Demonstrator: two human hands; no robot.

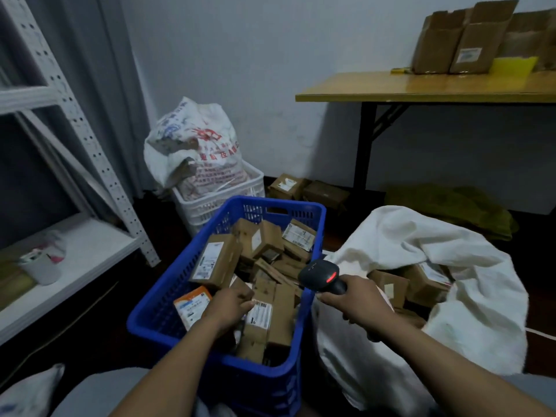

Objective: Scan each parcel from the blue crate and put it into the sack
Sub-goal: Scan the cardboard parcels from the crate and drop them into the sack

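While the white sack (421, 251) slumps open at 3 o'clock of the blue crate (156, 299), with cardboard parcels (388, 287) showing in its mouth, the crate sits heaped with more boxes. The right hand (358, 302) wraps round the handle of a black barcode scanner (325, 276), whose red-lit head points toward 10 o'clock over the crate's rim. The left hand (231, 305) reaches into the crate, fingers curled on the edge of a labelled parcel (258, 319) at its 3 o'clock, between both hands.

Dim light. A pale wall (240, 55) fills twelve o'clock. A grey curtain (99, 55) and a white metal rack (87, 139) stand at ten, a wooden table (421, 85) at two, and a dark floor (90, 326) at eight.
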